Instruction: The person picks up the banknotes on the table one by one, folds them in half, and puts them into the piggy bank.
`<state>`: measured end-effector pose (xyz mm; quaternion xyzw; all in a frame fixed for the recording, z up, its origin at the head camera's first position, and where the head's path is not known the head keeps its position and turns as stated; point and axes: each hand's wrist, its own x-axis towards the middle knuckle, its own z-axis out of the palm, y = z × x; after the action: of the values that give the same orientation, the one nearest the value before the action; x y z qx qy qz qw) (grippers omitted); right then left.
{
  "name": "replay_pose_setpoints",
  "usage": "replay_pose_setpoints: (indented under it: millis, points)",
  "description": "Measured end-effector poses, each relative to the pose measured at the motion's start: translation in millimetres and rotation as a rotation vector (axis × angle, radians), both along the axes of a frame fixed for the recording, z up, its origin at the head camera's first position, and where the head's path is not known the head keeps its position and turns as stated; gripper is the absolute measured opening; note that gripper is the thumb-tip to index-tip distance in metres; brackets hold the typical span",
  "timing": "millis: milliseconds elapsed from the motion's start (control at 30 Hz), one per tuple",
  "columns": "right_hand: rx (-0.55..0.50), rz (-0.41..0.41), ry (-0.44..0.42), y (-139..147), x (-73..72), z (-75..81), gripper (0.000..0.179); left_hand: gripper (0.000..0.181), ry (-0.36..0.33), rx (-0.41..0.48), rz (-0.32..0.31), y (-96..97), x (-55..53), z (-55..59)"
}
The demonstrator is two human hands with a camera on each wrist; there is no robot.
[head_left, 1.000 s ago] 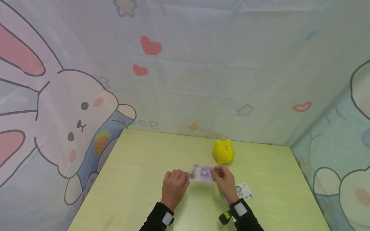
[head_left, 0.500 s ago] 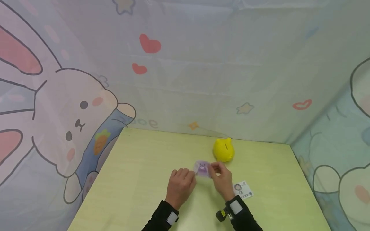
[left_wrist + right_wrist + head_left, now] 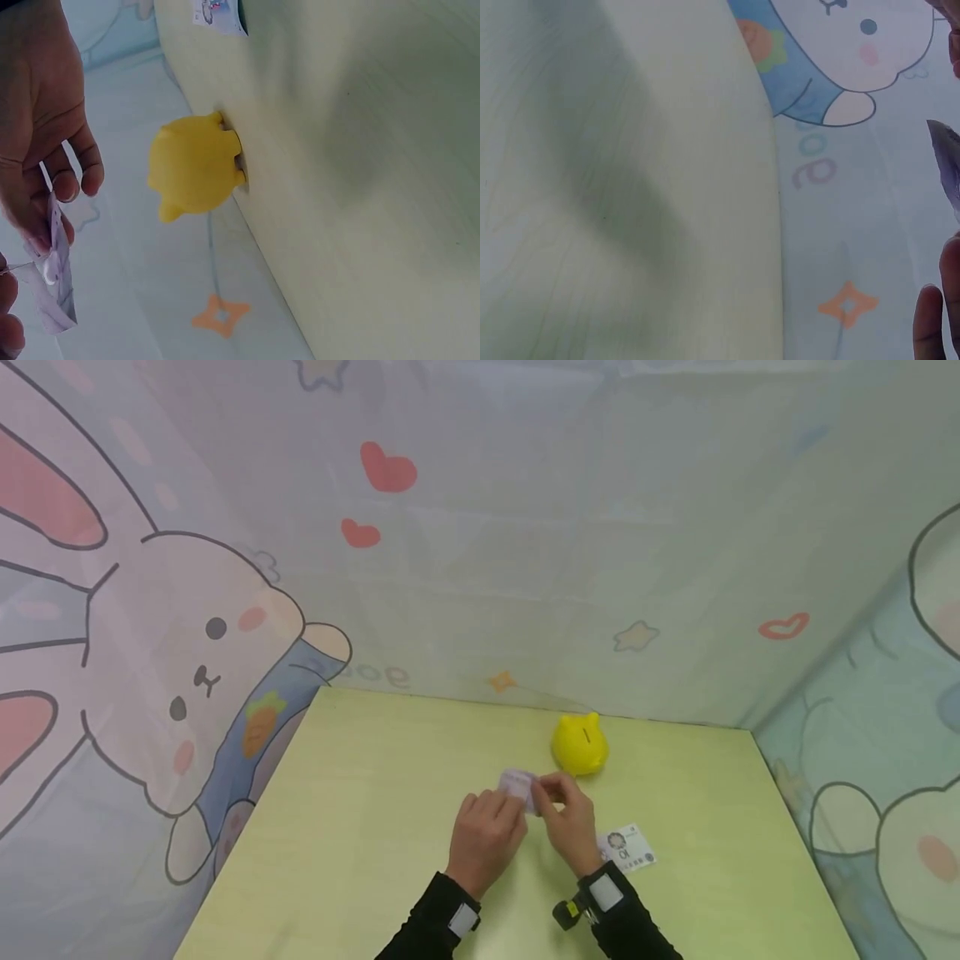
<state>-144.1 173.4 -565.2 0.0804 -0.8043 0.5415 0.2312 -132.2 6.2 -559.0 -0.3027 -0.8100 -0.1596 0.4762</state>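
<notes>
A purple play banknote [image 3: 516, 783] is held above the table, bent over into a narrower shape. My left hand [image 3: 486, 839] pinches its left end and my right hand [image 3: 572, 827] pinches the right end between thumb and fingers. In the left wrist view the bent banknote [image 3: 54, 289] hangs between both hands' fingers. Just beyond the right hand stands a yellow piggy bank [image 3: 580, 745] with a slot on top. Only an edge of the banknote [image 3: 946, 161] shows in the right wrist view.
A white printed banknote [image 3: 630, 847] lies flat on the pale yellow table [image 3: 375, 777], partly behind the right wrist. Behind the table hangs a cartoon-printed cloth [image 3: 487, 568]. A small black wrist camera [image 3: 567, 912] juts from the right wrist.
The purple banknote was spread wide between the hands and is now bent over, much narrower. My left hand has moved right, closer to the right hand, which shifted slightly left.
</notes>
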Motion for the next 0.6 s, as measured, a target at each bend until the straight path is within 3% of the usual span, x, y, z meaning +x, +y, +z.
replay_pose_setpoints:
  millis: [333, 600]
  points:
    - [-0.099, 0.125, -0.009, -4, 8.7, 18.1, 0.009, 0.025, -0.031, -0.039, 0.056, 1.3, -1.1, 2.7]
    - [-0.126, 0.147, -0.007, -5, 13.2, 26.3, 0.01, 0.02, -0.082, -0.029, 0.069, -1.6, -0.2, 8.3]
